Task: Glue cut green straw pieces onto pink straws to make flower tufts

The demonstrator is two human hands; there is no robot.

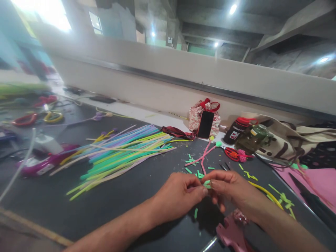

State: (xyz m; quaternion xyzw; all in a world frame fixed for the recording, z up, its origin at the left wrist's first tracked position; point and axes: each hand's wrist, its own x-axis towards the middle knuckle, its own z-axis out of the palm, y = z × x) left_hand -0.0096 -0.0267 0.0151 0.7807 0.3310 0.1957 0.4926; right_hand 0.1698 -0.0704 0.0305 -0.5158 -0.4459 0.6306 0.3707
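Note:
My left hand (181, 190) and my right hand (231, 189) meet over the dark table, fingertips pinched on a small light-green piece of pipe cleaner (207, 184) between them. The fingers cover part of it. Just beyond, two pink pipe-cleaner stems (203, 159) cross, one tipped yellow and one tipped green. Short green cut pieces (201, 174) lie scattered around these stems, and one loose green piece (196, 212) rests below my left hand. Near my right wrist is a pink tool (232, 231), partly hidden, its kind unclear.
A bundle of coloured pipe cleaners (126, 150) covers the left-centre table. Red-handled scissors (231, 154), a phone (205, 125) against a patterned bag (195, 115), a black bottle (236, 130) and a green bottle (253, 138) stand behind. Yellow-green cuttings (285, 201) lie right.

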